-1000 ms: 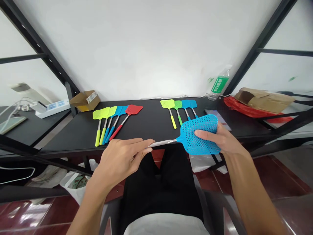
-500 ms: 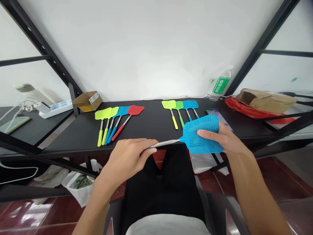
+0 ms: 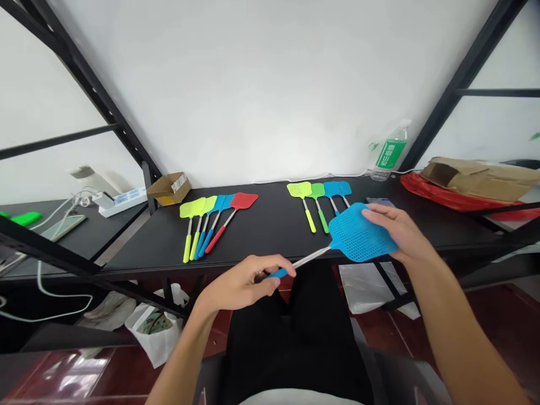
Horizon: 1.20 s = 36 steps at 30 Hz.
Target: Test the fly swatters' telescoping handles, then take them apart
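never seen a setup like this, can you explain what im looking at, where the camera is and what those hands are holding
There is no machine here, just a person's two bare hands. The view comes from a camera worn on the person's head, looking forward and down.

The hands share one blue fly swatter: the left hand has its grip around the handle, and the right hand holds the edge of the flat mesh end.

On the black table, the left group has two yellow swatters, two blue ones and a red one. The right group has one yellow, one green and two blue. A plastic bottle stands near the wall.
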{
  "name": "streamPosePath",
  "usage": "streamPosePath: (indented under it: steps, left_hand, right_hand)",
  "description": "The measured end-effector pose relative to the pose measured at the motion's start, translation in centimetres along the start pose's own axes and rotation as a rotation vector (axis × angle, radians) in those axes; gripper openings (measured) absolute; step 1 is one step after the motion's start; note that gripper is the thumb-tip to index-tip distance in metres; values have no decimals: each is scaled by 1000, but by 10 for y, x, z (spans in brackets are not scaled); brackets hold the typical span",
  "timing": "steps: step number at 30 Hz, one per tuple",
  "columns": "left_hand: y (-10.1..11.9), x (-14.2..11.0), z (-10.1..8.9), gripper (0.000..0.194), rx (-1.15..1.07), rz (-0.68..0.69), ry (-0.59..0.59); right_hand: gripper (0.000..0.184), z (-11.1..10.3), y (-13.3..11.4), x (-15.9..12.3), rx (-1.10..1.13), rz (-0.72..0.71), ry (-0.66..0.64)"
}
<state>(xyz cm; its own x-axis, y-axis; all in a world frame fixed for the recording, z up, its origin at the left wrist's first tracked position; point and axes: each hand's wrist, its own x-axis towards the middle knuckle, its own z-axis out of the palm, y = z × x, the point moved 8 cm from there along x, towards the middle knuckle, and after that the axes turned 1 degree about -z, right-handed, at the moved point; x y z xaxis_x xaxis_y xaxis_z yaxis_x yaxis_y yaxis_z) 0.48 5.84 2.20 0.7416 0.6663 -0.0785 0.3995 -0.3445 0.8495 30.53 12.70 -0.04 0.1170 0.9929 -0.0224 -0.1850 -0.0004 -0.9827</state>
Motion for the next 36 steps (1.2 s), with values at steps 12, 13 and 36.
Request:
streamPosePath:
  steps: [12,13,36]
  left_hand:
    - [-14,12,-9,26,-30,-30,278]
    - [-13,13,-12,25,-21,-27,319]
    - [-63,183,-47,29,700,-551,657]
  right_hand:
    - [31,32,29,18,81,-31,-24]
    - [32,30,29,18,91,-25,-8]
    - [25,33,59,39,-240,-108,-106]
